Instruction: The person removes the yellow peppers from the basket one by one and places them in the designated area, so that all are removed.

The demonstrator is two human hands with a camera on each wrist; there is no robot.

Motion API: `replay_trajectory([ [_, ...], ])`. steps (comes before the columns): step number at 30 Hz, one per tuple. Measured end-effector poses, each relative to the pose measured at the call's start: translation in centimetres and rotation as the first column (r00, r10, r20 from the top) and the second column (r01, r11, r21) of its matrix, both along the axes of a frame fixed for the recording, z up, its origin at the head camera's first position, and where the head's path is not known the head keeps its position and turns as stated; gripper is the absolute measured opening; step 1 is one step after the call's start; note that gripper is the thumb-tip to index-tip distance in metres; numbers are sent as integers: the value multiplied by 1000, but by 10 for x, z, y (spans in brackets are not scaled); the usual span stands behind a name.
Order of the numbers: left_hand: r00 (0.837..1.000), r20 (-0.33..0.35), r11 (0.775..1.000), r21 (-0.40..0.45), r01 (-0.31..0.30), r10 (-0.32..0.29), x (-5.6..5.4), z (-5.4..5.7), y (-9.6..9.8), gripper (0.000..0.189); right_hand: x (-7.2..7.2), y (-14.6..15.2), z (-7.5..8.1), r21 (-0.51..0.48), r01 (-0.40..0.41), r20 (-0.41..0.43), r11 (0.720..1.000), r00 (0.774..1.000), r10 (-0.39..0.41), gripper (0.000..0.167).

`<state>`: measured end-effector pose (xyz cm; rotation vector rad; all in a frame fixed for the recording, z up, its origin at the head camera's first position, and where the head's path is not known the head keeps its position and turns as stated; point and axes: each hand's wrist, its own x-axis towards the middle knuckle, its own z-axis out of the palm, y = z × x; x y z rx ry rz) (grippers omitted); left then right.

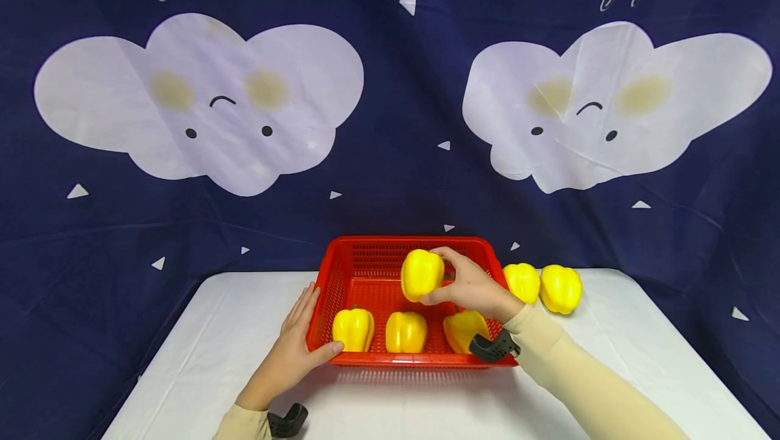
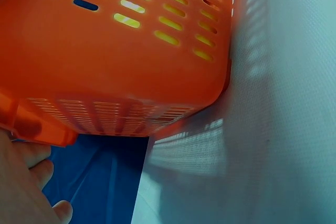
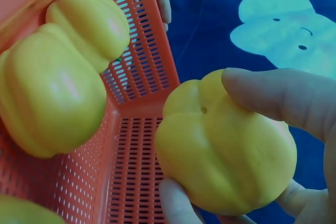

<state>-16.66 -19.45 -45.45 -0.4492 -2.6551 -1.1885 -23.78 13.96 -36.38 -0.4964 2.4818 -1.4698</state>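
My right hand [image 1: 472, 286] grips a yellow bell pepper [image 1: 422, 275] above the red plastic basket [image 1: 413, 359]. In the right wrist view, thumb and fingers curl round that same bell pepper [image 3: 226, 145], its lobed end towards the camera. Along the basket's near side lie three more yellow bell peppers: a left one [image 1: 353, 330], a middle one [image 1: 405, 332] and a right one [image 1: 466, 330], partly behind my right wrist. My left hand [image 1: 296, 340] rests on the basket's left near corner, thumb on the front rim and fingers along the outer left side.
Two yellow bell peppers, one nearer [image 1: 522, 283] and one farther right [image 1: 560, 289], stand on the white table [image 1: 183, 352] just right of the basket. A dark blue cloth [image 1: 408, 101] with cloud faces hangs behind the table.
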Motion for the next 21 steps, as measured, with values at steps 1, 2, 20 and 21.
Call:
replay_trajectory([
  [1, 1000, -1, 1000, 2, 1, -1, 0, 0, 0, 104, 1, 3, 0, -3, -2, 2, 1000, 1000, 2, 81],
  [2, 1000, -1, 1000, 2, 2, -2, 0, 0, 0, 104, 1, 5, -1, -9, -1, 5, 1000, 1000, 1, 82],
  [20, 1000, 0, 1000, -1, -3, 3, -1, -2, -1, 104, 14, 44, -3, -26, 30, -17, 999, 999, -31, 79],
  [21, 1000, -1, 1000, -3, -4, 4, -1, -2, 0, 104, 15, 46, -4, -22, 38, -19, 999, 999, -38, 79],
])
